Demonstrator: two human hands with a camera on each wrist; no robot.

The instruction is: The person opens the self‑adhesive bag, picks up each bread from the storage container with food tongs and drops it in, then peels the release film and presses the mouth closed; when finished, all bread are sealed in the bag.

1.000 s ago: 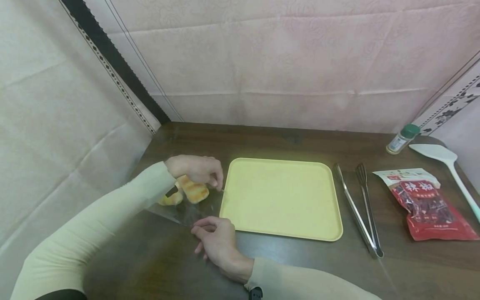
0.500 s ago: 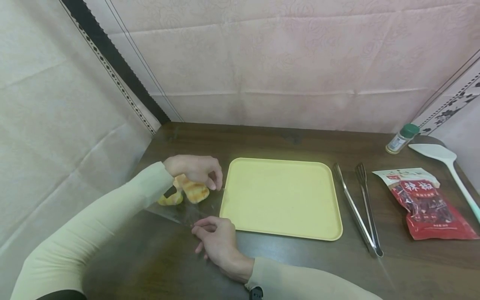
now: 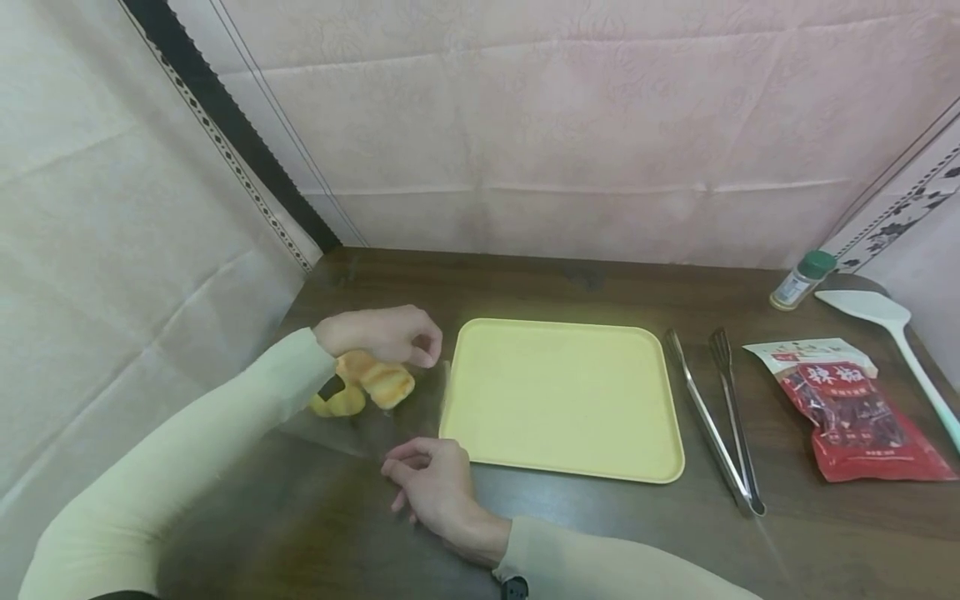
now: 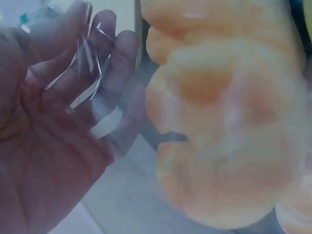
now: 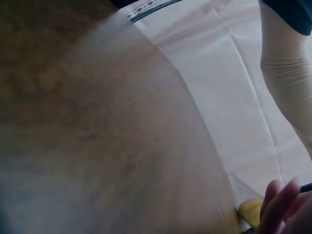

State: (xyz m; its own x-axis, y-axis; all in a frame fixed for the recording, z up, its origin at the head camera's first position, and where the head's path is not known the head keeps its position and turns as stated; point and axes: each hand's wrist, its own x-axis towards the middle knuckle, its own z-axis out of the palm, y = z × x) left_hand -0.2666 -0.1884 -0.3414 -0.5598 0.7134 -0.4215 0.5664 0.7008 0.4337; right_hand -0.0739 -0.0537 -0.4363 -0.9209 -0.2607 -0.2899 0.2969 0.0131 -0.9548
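A clear plastic bag (image 3: 371, 432) with golden bread rolls (image 3: 381, 382) in it lies left of the yellow tray (image 3: 562, 400). My left hand (image 3: 390, 332) pinches the bag's far right corner, thumb against forefinger. Through the film, the left wrist view shows that hand's curled fingers (image 4: 109, 53) and a large bread roll (image 4: 224, 117) close beside them. At the near corner of the bag, my right hand (image 3: 438, 487) pinches the film between thumb and forefinger. Only its fingertips (image 5: 275, 204) show in the right wrist view; the film there is hard to make out.
Right of the tray lie metal tongs (image 3: 723, 433), a red-and-white packet of dried chillies (image 3: 855, 408) and a pale spatula (image 3: 885, 312). A green-capped jar (image 3: 801, 282) stands at the back right. Cloth walls (image 3: 525, 125) border the table (image 3: 322, 517).
My left hand has shifted slightly left and back, and the bag with its bread has slid a little left. The right hand has barely moved.
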